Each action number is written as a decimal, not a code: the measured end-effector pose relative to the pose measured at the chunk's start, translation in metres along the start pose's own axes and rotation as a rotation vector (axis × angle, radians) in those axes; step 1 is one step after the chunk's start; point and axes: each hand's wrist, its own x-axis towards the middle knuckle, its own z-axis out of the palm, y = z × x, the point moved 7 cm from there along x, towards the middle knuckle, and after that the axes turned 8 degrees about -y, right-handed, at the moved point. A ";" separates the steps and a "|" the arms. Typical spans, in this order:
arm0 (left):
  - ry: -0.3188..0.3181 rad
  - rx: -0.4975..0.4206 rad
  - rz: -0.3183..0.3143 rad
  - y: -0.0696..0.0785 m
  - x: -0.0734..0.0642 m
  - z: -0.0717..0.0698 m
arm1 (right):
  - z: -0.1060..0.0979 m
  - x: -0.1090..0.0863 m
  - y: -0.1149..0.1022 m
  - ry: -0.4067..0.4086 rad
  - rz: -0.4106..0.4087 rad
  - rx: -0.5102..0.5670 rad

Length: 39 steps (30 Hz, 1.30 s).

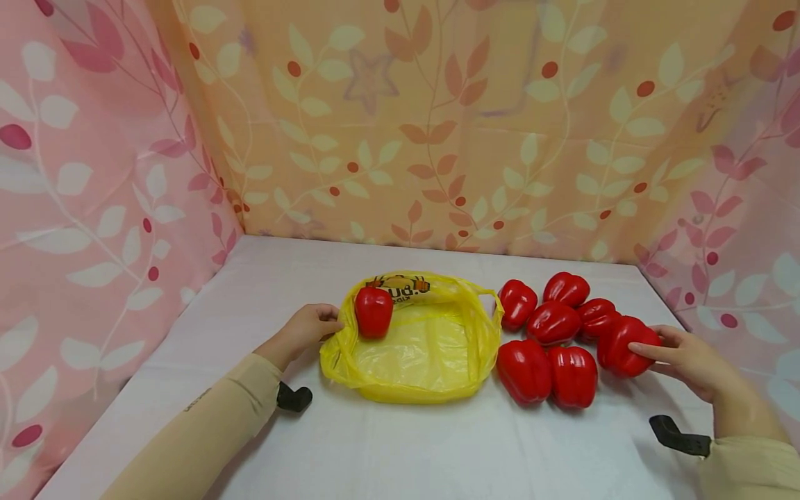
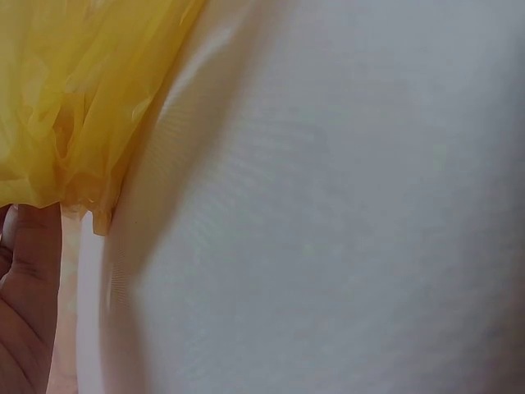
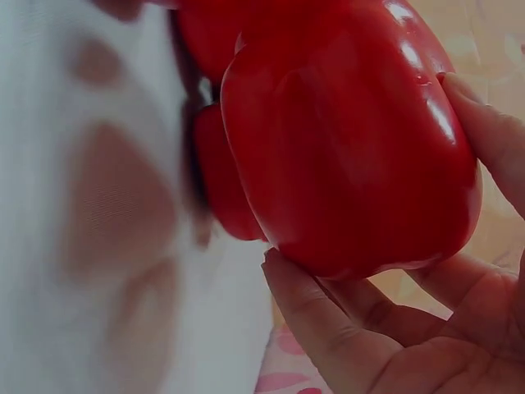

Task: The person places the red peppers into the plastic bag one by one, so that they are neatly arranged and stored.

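A yellow plastic bag (image 1: 412, 396) lies on the table with its mouth spread wide. One red bell pepper (image 1: 373, 312) rests inside it, by the left rim. My left hand (image 1: 307, 329) pinches the bag's left edge; in the left wrist view, part of that hand (image 2: 31, 287) shows below the yellow film (image 2: 90, 90), its fingertips hidden. On the right, my right hand (image 1: 687, 357) grips a red bell pepper (image 1: 627, 346) between thumb and fingers. The right wrist view shows this pepper (image 3: 353, 148) large, with fingers curled under and beside it.
Several more red bell peppers (image 1: 553, 323) sit in a cluster between the bag and my right hand. The white table (image 1: 400, 444) meets a leaf-patterned curtain (image 1: 437, 139) at the back, with pink curtains (image 1: 81, 173) at the sides. Black wrist mounts (image 1: 294, 397) stick out near both sleeves.
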 end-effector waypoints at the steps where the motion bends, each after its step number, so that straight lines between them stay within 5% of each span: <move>1: 0.001 0.002 -0.001 0.000 0.000 0.000 | -0.002 0.000 -0.004 0.000 -0.011 -0.006; 16: -0.011 0.002 -0.011 -0.001 0.002 0.001 | -0.008 0.019 -0.092 0.006 -0.141 -0.075; 27: 0.000 0.019 -0.018 -0.001 0.003 0.003 | 0.026 0.042 -0.156 -0.048 -0.161 -0.144; 39: 0.006 0.021 -0.018 0.000 0.001 0.003 | 0.072 0.074 -0.207 -0.144 -0.254 -0.041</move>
